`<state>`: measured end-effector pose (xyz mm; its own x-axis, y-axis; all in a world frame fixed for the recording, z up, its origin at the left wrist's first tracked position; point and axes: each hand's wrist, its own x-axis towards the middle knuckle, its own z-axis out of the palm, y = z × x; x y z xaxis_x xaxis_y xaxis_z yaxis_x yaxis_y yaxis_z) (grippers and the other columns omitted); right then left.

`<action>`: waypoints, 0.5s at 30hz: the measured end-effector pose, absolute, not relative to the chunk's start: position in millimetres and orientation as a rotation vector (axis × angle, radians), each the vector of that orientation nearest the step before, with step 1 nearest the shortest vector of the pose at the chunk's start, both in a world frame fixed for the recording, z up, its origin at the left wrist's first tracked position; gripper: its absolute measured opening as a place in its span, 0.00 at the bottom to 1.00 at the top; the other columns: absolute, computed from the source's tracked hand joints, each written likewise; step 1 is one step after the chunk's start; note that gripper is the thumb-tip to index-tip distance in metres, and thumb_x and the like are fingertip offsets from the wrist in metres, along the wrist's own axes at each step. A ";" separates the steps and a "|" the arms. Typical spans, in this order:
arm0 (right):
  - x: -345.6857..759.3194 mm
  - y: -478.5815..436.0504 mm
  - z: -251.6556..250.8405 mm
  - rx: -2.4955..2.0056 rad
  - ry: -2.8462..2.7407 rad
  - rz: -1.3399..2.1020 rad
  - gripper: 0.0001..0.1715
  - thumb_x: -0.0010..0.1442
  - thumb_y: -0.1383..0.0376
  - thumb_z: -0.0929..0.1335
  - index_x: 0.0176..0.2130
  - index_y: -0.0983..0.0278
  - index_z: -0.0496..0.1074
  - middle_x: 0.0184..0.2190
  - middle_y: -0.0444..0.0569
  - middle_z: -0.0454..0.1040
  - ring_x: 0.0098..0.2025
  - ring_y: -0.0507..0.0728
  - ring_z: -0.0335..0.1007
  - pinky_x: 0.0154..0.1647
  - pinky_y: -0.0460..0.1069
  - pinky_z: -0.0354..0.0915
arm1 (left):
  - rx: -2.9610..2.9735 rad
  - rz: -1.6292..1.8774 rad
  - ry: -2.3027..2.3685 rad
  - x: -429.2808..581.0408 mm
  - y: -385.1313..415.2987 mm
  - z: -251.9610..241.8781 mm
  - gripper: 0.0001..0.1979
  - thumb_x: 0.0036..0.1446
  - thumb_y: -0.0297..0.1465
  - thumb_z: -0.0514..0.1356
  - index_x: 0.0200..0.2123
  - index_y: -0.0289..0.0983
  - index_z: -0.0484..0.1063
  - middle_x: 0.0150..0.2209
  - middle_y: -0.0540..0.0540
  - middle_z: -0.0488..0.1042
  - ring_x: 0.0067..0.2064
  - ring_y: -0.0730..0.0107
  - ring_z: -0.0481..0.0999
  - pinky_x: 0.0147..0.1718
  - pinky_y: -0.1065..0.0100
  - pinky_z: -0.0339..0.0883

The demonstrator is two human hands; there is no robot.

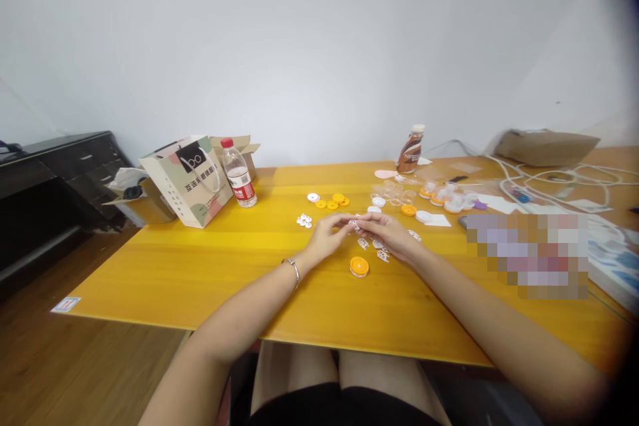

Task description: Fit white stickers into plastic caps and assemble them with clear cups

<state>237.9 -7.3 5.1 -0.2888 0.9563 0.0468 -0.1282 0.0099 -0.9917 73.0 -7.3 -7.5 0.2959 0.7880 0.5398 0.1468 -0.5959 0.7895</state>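
My left hand (327, 234) and my right hand (387, 233) meet fingertip to fingertip above the yellow table (210, 273). Both pinch a small white plastic piece (353, 223) between them. The left wrist wears a thin bracelet (293, 269). Just in front of the hands lies an orange round cap (359, 266). Several small white plastic pieces (378, 247) lie under and beside my right hand. A little cluster of white bits (304, 220) sits left of my left hand.
Orange and white discs (330, 202) and clear cups (399, 194) lie further back. A paper gift bag (190, 180), a water bottle (239, 174) and a cardboard box (244, 146) stand at the back left. A brown drink bottle (410, 150), white cables (564, 180) and a blurred patch are right.
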 end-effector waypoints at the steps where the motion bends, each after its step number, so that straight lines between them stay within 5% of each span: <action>1: 237.7 -7.2 4.8 -0.944 -1.337 1.456 0.15 0.41 0.59 0.73 0.28 0.64 0.71 0.26 0.44 0.72 0.27 0.49 0.66 0.33 0.46 0.62 | 1.951 1.332 0.832 73.0 -7.1 -7.8 0.12 0.54 0.33 0.57 0.40 0.34 0.72 0.41 0.42 0.74 0.40 0.70 0.74 0.43 0.66 0.68; 15: 234.0 -10.4 5.0 -0.963 -1.560 1.329 0.17 0.42 0.54 0.71 0.28 0.63 0.70 0.27 0.44 0.72 0.28 0.50 0.65 0.31 0.46 0.60 | 2.047 1.441 0.899 72.7 -8.9 -5.6 0.11 0.55 0.33 0.56 0.38 0.34 0.72 0.37 0.44 0.74 0.38 0.72 0.73 0.40 0.69 0.68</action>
<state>234.0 -10.4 5.0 -0.3431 0.9315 0.1209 0.0288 0.1391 -0.9899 72.7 -8.9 -5.6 0.2310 0.7417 0.6297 0.2392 -0.6707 0.7021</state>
